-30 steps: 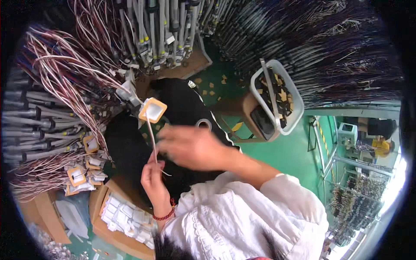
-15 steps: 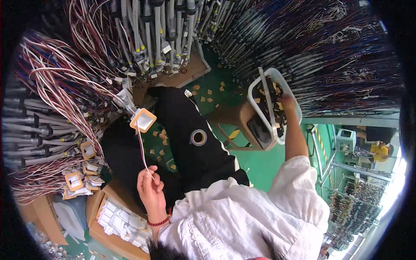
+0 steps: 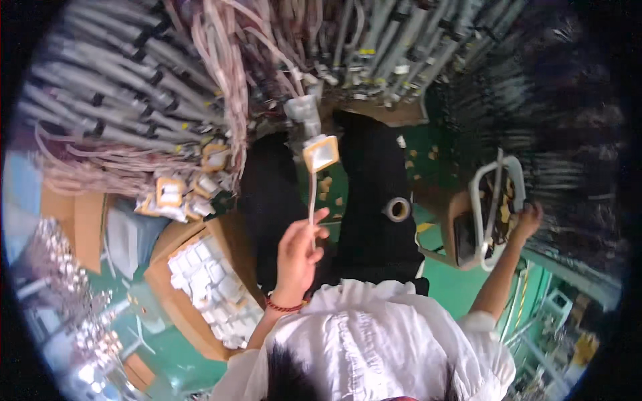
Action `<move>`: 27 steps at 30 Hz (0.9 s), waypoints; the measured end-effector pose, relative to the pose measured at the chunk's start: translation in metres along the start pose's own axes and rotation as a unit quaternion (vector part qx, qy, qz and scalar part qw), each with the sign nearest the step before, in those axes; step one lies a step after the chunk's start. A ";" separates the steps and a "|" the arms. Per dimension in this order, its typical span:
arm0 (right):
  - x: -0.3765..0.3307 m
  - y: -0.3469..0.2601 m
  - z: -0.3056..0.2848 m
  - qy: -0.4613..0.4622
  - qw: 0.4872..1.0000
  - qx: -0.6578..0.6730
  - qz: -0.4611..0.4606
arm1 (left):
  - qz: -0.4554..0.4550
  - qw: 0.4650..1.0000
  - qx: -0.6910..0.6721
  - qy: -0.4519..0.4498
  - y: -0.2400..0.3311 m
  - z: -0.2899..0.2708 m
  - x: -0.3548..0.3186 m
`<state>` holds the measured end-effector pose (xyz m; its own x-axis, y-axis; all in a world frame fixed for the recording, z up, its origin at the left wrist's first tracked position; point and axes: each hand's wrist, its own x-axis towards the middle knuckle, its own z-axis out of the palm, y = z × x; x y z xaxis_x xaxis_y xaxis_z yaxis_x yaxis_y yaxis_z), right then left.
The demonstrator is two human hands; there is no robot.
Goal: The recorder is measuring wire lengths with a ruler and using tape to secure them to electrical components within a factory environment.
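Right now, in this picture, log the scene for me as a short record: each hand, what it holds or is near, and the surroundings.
Left hand: closed on a thin wire
Wire's upper end: at a white square piece with a tan border
Right hand: at the far-right side of a white basket; grip unclear, blurred
Lap: tape roll on the dark trousers
Lower left: open carton holding white pieces
Upper left: grey tubes in rows

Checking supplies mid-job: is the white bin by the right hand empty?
Not empty: dark and yellowish scraps show inside the white bin. I cannot tell how full it is.
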<state>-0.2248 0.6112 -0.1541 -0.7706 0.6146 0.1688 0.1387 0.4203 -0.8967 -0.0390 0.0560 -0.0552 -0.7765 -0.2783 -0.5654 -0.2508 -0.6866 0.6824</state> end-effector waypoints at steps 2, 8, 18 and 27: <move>-0.095 -0.141 0.054 -0.080 0.988 0.033 -0.124 | 0.004 1.000 -0.005 -0.019 0.000 0.010 -0.001; -0.336 -0.252 0.161 -0.477 0.866 0.140 -0.065 | 0.017 0.997 -0.030 -0.063 -0.006 0.006 -0.007; -0.336 -0.279 0.165 -0.603 0.693 0.267 0.291 | 0.139 0.990 -0.017 -0.013 0.000 -0.005 -0.005; -0.326 -0.273 0.179 -0.659 0.614 0.254 0.352 | 0.212 0.972 0.081 -0.060 0.009 -0.014 -0.007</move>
<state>-0.1228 0.1772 -0.0378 -0.5113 -0.6902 -0.5120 0.7727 -0.1085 -0.6255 -0.0282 0.0428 -0.0520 -0.8892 -0.4264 -0.1657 0.0265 -0.4096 0.9119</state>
